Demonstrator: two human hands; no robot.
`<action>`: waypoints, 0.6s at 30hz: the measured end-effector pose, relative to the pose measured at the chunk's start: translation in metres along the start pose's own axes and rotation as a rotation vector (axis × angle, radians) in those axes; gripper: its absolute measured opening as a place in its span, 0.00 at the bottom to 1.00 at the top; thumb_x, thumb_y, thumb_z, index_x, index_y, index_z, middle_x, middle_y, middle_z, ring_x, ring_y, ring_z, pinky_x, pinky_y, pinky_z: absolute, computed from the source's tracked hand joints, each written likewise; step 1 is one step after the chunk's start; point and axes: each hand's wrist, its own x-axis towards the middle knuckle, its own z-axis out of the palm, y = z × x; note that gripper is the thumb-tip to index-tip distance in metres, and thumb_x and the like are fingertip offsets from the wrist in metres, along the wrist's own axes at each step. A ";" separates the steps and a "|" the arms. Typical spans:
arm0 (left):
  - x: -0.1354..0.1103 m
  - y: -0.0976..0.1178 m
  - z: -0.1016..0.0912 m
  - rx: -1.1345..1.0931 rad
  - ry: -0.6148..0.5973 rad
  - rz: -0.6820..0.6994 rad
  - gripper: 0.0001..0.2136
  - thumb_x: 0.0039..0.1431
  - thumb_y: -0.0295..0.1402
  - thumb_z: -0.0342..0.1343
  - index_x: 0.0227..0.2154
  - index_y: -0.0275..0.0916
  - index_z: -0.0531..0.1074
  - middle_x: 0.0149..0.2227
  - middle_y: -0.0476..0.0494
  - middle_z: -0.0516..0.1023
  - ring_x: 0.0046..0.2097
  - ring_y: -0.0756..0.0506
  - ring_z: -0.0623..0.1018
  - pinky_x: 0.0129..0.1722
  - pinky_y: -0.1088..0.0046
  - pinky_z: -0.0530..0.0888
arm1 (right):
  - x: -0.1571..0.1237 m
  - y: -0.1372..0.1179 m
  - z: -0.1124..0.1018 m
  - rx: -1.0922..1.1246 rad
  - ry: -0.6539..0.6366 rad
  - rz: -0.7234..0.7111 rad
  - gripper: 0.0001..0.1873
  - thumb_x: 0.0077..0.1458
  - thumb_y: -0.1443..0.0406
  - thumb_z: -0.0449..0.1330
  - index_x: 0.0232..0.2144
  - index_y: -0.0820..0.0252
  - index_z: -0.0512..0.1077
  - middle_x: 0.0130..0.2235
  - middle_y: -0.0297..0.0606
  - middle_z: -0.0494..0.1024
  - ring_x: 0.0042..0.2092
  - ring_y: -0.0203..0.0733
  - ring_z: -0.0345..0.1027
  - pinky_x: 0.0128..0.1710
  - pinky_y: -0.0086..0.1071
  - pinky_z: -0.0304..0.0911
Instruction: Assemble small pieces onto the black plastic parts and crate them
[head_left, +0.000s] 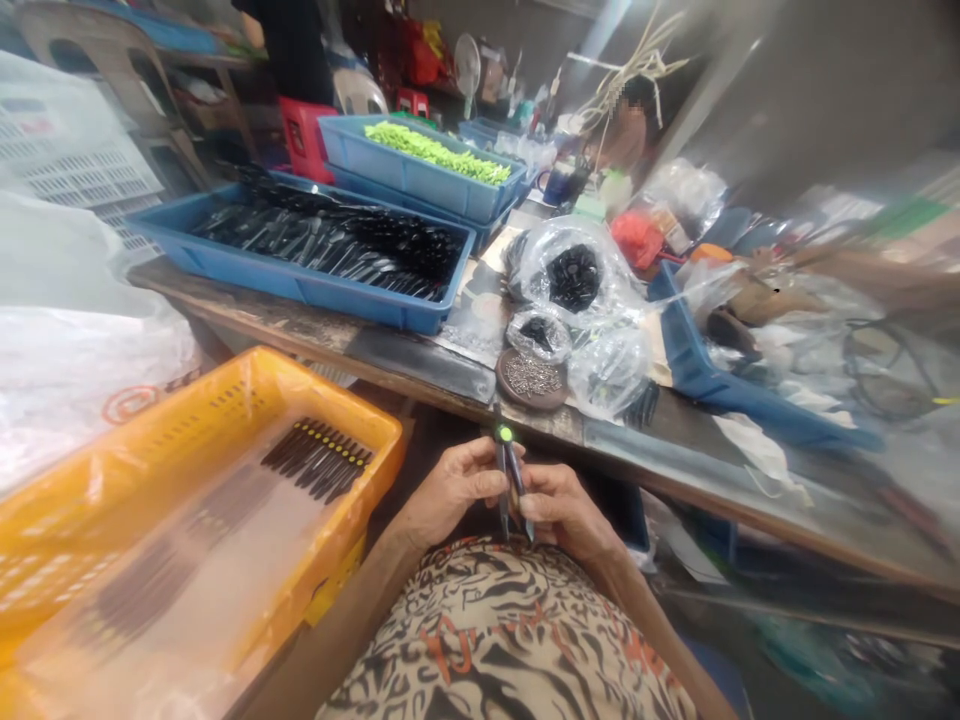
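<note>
Fingers of left hand and right hand curled and pressed together, pinching a slim dark piece upright, green tip just short of the near edge of the worktable. Orange crate of yellow-tipped dark pieces close on the left, its rim near the left wrist. Brown saucer of small metal bits and clear plastic bag of black parts just beyond the edge; blue tray of black parts far left, crowding the tabletop.
</note>
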 end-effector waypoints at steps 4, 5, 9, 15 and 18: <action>0.000 -0.004 0.000 -0.095 0.040 0.009 0.14 0.45 0.31 0.64 0.37 0.35 0.75 0.33 0.43 0.75 0.33 0.50 0.71 0.30 0.77 0.64 | 0.002 0.001 0.001 0.067 -0.002 0.028 0.14 0.41 0.60 0.68 0.24 0.65 0.70 0.18 0.28 0.58 0.17 0.25 0.43 0.14 0.23 0.40; 0.000 -0.004 0.000 -0.121 0.046 0.004 0.14 0.44 0.31 0.64 0.36 0.35 0.75 0.33 0.43 0.75 0.32 0.50 0.71 0.31 0.77 0.64 | 0.003 0.001 0.001 0.078 -0.003 0.031 0.15 0.41 0.60 0.68 0.24 0.65 0.70 0.18 0.27 0.58 0.17 0.25 0.43 0.14 0.22 0.40; 0.000 -0.005 0.000 -0.195 0.058 -0.043 0.15 0.42 0.31 0.66 0.35 0.33 0.75 0.29 0.43 0.76 0.29 0.51 0.71 0.29 0.76 0.65 | 0.004 0.000 0.003 0.115 -0.008 0.042 0.15 0.41 0.60 0.68 0.23 0.66 0.68 0.18 0.27 0.58 0.17 0.24 0.42 0.13 0.22 0.40; 0.000 -0.007 0.002 -0.190 0.104 -0.031 0.15 0.39 0.31 0.67 0.34 0.32 0.75 0.28 0.43 0.76 0.27 0.52 0.71 0.27 0.78 0.64 | 0.006 0.007 0.001 0.142 -0.025 0.037 0.15 0.41 0.61 0.69 0.24 0.65 0.68 0.18 0.25 0.56 0.17 0.24 0.42 0.12 0.20 0.40; 0.000 -0.009 0.003 -0.178 0.137 -0.020 0.14 0.39 0.30 0.67 0.32 0.32 0.76 0.26 0.45 0.76 0.26 0.53 0.69 0.25 0.79 0.62 | 0.007 0.011 0.002 0.139 -0.047 0.008 0.13 0.43 0.63 0.68 0.24 0.65 0.67 0.18 0.25 0.56 0.17 0.24 0.43 0.12 0.20 0.42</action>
